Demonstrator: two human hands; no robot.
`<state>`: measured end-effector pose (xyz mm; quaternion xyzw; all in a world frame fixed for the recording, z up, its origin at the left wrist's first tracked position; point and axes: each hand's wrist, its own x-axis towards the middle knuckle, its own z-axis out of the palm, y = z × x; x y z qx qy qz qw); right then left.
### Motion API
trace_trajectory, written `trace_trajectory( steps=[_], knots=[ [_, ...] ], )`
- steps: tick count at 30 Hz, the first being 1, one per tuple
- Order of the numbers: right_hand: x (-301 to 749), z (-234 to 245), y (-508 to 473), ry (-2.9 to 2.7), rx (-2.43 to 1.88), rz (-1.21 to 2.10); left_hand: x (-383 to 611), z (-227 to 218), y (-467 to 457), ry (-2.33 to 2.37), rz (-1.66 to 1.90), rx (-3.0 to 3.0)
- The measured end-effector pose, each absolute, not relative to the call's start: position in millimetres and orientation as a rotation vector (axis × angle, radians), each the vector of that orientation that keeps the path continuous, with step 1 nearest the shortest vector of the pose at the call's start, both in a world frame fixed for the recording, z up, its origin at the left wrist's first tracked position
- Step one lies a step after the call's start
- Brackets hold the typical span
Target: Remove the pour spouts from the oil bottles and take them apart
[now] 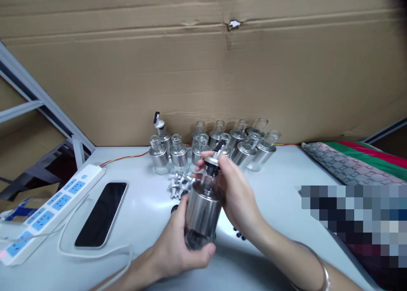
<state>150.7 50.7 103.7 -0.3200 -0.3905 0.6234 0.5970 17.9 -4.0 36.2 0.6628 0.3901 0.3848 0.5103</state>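
Note:
My left hand is wrapped round the lower part of a steel-sleeved glass bottle, held tilted above the white table. At the bottle's neck, my right hand pinches a black and silver pourer cap. Just behind the bottle lies a small heap of silver pourer parts. Farther back stand several matching uncapped bottles in a cluster. One bottle with a pourer fitted stands at the cluster's left rear.
A black phone lies face up at the left, next to a white power strip with blue sockets and a white cable. A cardboard sheet walls off the back. Patterned fabric lies at the right.

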Motion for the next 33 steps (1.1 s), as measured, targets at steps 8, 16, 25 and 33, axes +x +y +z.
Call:
trace_trajectory(
  steps=[8,16,25,33],
  knots=[
    [153.4,101.8,36.5,-1.090,-0.698,1.372,24.4,36.3,-8.4,0.859,0.952,1.506],
    [153.7,104.4,39.0,-0.976,-0.593,1.493,21.0,43.6,-10.1,0.707,0.839,1.414],
    [152.7,102.9,45.3,-0.930,-0.656,1.571,22.2,51.9,-4.7,0.543,0.741,1.248],
    [153.4,101.9,48.6,-0.899,-0.666,1.619,19.8,49.2,-3.6,0.503,0.627,1.222]
  ],
)
